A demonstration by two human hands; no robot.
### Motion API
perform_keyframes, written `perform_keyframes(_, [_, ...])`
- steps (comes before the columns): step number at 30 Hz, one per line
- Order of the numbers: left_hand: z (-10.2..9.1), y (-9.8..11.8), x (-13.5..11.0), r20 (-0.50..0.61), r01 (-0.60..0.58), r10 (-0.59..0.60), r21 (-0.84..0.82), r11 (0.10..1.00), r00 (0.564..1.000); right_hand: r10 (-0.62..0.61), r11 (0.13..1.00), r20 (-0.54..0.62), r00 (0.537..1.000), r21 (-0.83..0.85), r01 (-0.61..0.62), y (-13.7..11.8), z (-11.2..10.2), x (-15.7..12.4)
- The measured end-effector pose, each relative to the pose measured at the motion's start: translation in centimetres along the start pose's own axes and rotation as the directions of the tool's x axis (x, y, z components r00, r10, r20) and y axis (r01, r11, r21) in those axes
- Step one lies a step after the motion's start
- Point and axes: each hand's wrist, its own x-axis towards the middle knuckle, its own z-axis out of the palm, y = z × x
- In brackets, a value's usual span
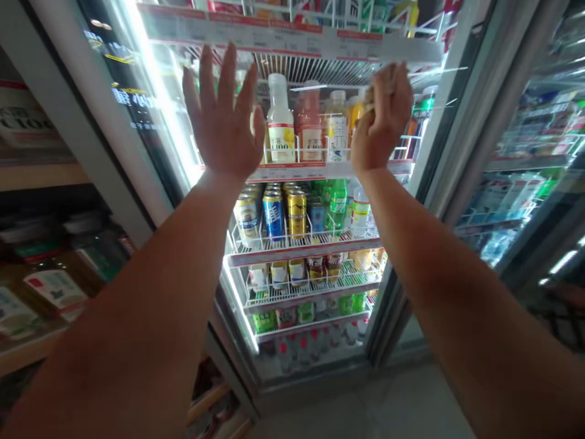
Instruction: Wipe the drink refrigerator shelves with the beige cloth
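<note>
My left hand (223,119) is raised with its fingers spread, at the left of an upper fridge shelf, and holds nothing. Closed at the right of that shelf, my right hand (386,119) grips a crumpled, beige-brown wad that looks like a cloth (371,97), mostly covered by the fingers. Between the hands stand a clear bottle with a yellow label (281,131), a pink drink bottle (311,128) and a pale yellow drink bottle (337,131). Both hands appear in front of the bottles; whether either touches the shelf is unclear.
Above runs a shelf edge with price tags (283,38). Lower wire shelves hold a blue can (273,216), a gold can (297,213) and green bottles (338,198). Metal door frames (461,140) flank the fridge. Dark bottles (57,277) stand on a wooden rack at left.
</note>
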Motion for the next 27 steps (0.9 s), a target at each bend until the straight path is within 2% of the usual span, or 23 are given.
perform_keyframes(1, [0.1, 0.1, -0.3, -0.012, 0.005, -0.005, -0.051, 0.999, 1.0, -0.095, 0.995, 0.128, 0.987, -0.003, 0.096, -0.5, -0.5, -0.4])
perform_keyframes(2, [0.2, 0.2, -0.7, -0.02, 0.007, -0.01, -0.116, 0.993, 1.0, -0.196, 0.98, 0.261, 0.945, 0.013, 0.199, -0.9, -1.1, -0.7])
perform_keyframes(3, [0.2, 0.2, -1.1, -0.024, 0.014, -0.018, -0.189, 0.982, 1.0, -0.256, 0.965, 0.362, 0.896, 0.033, 0.262, -1.2, -1.6, -1.0])
perform_keyframes(4, [0.2, 0.3, -1.5, -0.025, 0.021, -0.029, -0.259, 0.966, 0.999, -0.262, 0.962, 0.407, 0.875, 0.042, 0.268, -1.3, -1.8, -1.3])
perform_keyframes(5, [0.1, 0.4, -1.9, -0.024, 0.028, -0.037, -0.313, 0.949, 0.999, -0.212, 0.976, 0.388, 0.897, 0.033, 0.217, -1.2, -1.9, -1.5])
perform_keyframes(7, [-0.2, 0.7, -2.9, -0.012, 0.047, -0.055, -0.369, 0.928, 0.998, 0.002, 1.0, 0.188, 0.982, 0.007, -0.004, -0.5, -1.7, -1.8])
perform_keyframes(9, [-0.8, 1.1, -3.8, 0.006, 0.068, -0.07, -0.363, 0.929, 0.998, 0.154, 0.988, -0.006, 0.988, 0.023, -0.153, 0.1, -1.5, -2.3])
perform_keyframes(10, [-1.0, 1.2, -4.2, 0.016, 0.073, -0.072, -0.353, 0.933, 0.997, 0.147, 0.989, -0.018, 0.989, 0.027, -0.147, 0.1, -1.7, -2.6])
perform_keyframes(12, [-1.4, 1.5, -4.9, 0.025, 0.078, -0.074, -0.343, 0.936, 0.997, -0.018, 0.999, 0.132, 0.991, 0.03, 0.014, -0.2, -2.5, -3.5])
perform_keyframes(14, [-1.5, 1.7, -5.5, 0.018, 0.081, -0.08, -0.356, 0.931, 0.997, -0.199, 0.98, 0.317, 0.927, 0.066, 0.188, -0.8, -3.6, -4.3])
perform_keyframes(15, [-1.5, 1.8, -5.7, 0.017, 0.086, -0.086, -0.367, 0.926, 0.996, -0.215, 0.977, 0.336, 0.917, 0.066, 0.204, -1.0, -4.0, -4.6])
perform_keyframes(16, [-1.5, 1.8, -5.9, 0.014, 0.093, -0.095, -0.38, 0.92, 0.995, -0.179, 0.984, 0.298, 0.938, 0.042, 0.174, -1.2, -4.3, -4.9])
perform_keyframes(18, [-1.4, 1.8, -6.4, 0.007, 0.097, -0.103, -0.399, 0.912, 0.995, -0.017, 0.999, 0.112, 0.994, -0.044, 0.022, -1.2, -4.6, -5.4])
perform_keyframes(19, [-1.3, 1.8, -6.7, 0.001, 0.093, -0.101, -0.403, 0.91, 0.995, 0.045, 0.996, 0.043, 0.998, -0.083, -0.041, -1.2, -4.7, -5.6])
perform_keyframes(20, [-1.2, 1.7, -6.9, -0.007, 0.084, -0.095, -0.402, 0.912, 0.995, 0.061, 0.992, 0.034, 0.998, -0.115, -0.057, -1.1, -4.8, -5.8])
perform_keyframes(21, [-1.1, 1.7, -7.1, -0.02, 0.072, -0.087, -0.395, 0.916, 0.996, 0.029, 0.991, 0.094, 0.995, -0.133, -0.016, -1.0, -4.9, -6.1])
perform_keyframes(22, [-1.0, 1.6, -7.3, -0.033, 0.055, -0.073, -0.383, 0.922, 0.997, -0.037, 0.99, 0.202, 0.979, -0.127, 0.064, -0.9, -5.1, -6.4])
perform_keyframes(24, [-0.9, 1.5, -7.5, -0.054, 0.028, -0.051, -0.36, 0.933, 0.997, -0.155, 0.978, 0.382, 0.911, -0.068, 0.195, -0.8, -5.6, -7.1])
perform_keyframes(25, [-0.8, 1.5, -7.7, -0.065, 0.02, -0.046, -0.351, 0.936, 0.997, -0.161, 0.978, 0.401, 0.902, -0.057, 0.2, -0.8, -5.8, -7.5])
perform_keyframes(27, [-0.6, 1.6, -7.8, -0.088, -0.003, -0.029, -0.346, 0.938, 0.996, -0.055, 0.99, 0.304, 0.951, -0.111, 0.092, -0.9, -6.0, -8.5])
